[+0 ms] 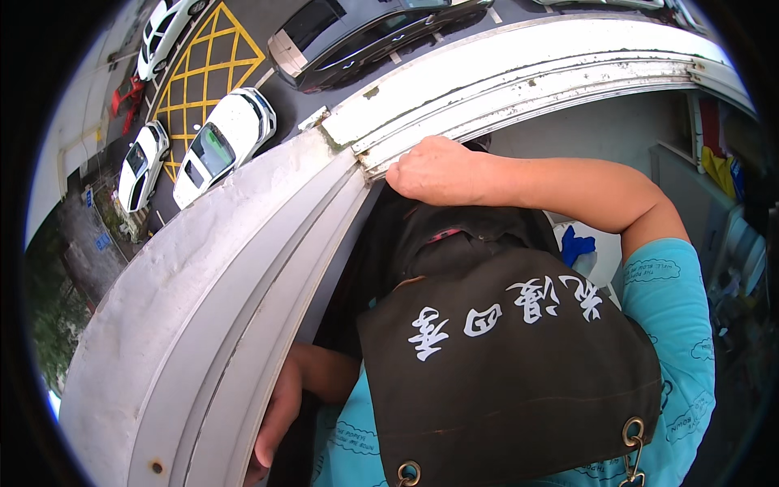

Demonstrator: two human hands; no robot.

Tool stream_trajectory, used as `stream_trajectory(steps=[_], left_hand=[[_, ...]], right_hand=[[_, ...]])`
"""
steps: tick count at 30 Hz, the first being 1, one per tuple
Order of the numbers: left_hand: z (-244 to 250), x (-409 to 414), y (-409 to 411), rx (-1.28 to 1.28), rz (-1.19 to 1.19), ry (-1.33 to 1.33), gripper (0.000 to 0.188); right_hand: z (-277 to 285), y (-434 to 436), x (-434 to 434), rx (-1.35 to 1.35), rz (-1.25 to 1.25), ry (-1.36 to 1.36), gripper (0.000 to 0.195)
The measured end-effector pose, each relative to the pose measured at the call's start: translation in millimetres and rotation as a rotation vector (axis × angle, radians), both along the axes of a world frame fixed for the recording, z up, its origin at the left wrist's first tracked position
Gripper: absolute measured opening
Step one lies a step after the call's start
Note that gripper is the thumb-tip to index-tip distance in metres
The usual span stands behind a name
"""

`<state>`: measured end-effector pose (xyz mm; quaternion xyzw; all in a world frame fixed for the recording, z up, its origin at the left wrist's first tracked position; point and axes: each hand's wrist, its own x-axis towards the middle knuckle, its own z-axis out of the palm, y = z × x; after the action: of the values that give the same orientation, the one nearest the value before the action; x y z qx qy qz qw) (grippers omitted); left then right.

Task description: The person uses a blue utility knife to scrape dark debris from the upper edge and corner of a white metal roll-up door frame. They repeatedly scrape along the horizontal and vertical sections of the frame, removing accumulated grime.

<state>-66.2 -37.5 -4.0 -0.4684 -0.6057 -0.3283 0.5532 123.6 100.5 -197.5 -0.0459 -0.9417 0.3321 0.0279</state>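
Note:
My right hand (435, 170) is curled at the inner edge of a white window frame (523, 85), close to its corner. The knuckles face up and the fingertips are hidden underneath. At lower left, my left hand (281, 414) hangs beside the inner edge of the frame's grey-white side (243, 316), which covers part of it. Whether it grips anything is hidden. A dark brown apron (505, 377) bearing white writing spans my chest, over a teal printed shirt (669, 304).
Outside and below lie a white car (225, 146), a black car (365, 45) and a yellow-hatched parking area (207, 67). Indoors on the right are a blue cloth (577, 245), a yellow cloth (718, 170) and a pale cabinet (688, 170). The frame's paint is chipped in places.

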Motion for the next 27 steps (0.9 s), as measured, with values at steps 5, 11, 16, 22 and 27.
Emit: stream_trajectory(steps=[5, 11, 16, 22, 27], left_hand=[[-1, 0, 4, 0.036, -0.073, -0.08, 0.065], [1, -2, 2, -0.032, -0.073, -0.035, 0.063], [-4, -26, -30, -0.132, 0.163, 0.217, 0.064], [-2, -20, -30, -0.289, 0.422, 0.519, 0.069], [-3, -18, -27, -0.181, 0.388, 0.415, 0.064]], right_hand=[[28, 24, 12, 0.096, 0.019, -0.195, 0.006], [21, 0, 38, -0.222, -0.251, -0.295, 0.023], [9, -44, 38, -0.424, -0.424, -0.182, 0.035], [41, -36, 53, -0.168, -0.555, -0.342, 0.03], [78, -25, 67, -0.122, -0.58, -0.347, 0.02]])
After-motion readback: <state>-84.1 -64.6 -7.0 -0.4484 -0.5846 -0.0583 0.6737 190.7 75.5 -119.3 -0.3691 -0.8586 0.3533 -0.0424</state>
